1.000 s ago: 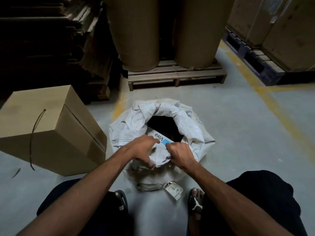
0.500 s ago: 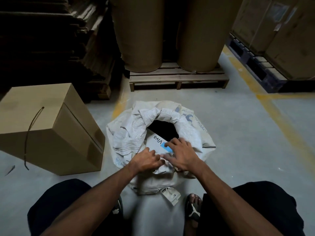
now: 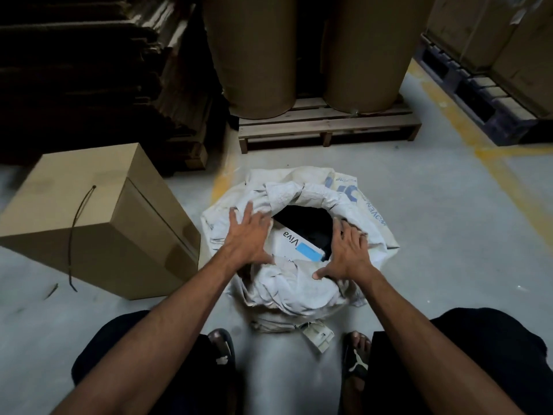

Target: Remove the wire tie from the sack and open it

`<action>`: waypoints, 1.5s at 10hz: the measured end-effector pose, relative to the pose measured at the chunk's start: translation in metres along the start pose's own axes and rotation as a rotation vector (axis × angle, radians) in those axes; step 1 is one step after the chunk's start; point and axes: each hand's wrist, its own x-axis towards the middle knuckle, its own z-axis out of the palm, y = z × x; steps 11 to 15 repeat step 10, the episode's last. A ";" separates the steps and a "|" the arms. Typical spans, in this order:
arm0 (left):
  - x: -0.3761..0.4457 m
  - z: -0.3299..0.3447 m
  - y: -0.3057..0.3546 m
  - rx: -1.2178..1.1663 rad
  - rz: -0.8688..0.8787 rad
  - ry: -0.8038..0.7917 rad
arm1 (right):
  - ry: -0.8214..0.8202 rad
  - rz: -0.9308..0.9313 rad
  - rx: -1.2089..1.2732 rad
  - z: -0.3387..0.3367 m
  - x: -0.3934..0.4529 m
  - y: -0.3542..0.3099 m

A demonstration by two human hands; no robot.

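A white woven sack point(image 3: 299, 289) stands on the concrete floor between my knees, its mouth rolled down and wide open. Inside lies a white box point(image 3: 294, 242) printed "Viva" with a blue patch, with dark contents behind it. My left hand point(image 3: 250, 235) lies flat with spread fingers on the left rim of the mouth. My right hand point(image 3: 347, 253) presses on the right rim, fingers spread, thumb on the near fold. A black wire point(image 3: 76, 232) hangs over the cardboard box to the left.
A large cardboard box point(image 3: 119, 244) stands left of the sack. A wooden pallet point(image 3: 329, 127) with two big brown paper rolls point(image 3: 257, 55) is behind. A dark pallet point(image 3: 475, 100) with cartons sits at right. A small pale tag point(image 3: 318, 336) lies by my sandalled feet.
Both hands left the near fold of the sack, where they were together, and moved apart to the left and right rims, fingers now spread. The mouth looks wider.
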 end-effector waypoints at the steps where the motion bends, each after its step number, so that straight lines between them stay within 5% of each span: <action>1: 0.008 0.007 -0.006 0.000 -0.157 -0.095 | 0.006 -0.011 -0.020 0.002 -0.001 -0.001; 4: 0.041 -0.010 -0.029 0.086 -0.216 0.077 | 0.128 -0.028 -0.030 -0.008 0.011 0.015; 7: 0.042 -0.004 -0.060 -0.182 0.009 -0.040 | 0.034 -0.022 0.073 -0.011 0.019 0.019; 10: 0.008 -0.033 -0.042 -0.330 0.023 0.078 | 0.210 -0.091 0.106 -0.022 -0.001 -0.001; 15: 0.008 -0.033 -0.042 -0.330 0.023 0.078 | 0.210 -0.091 0.106 -0.022 -0.001 -0.001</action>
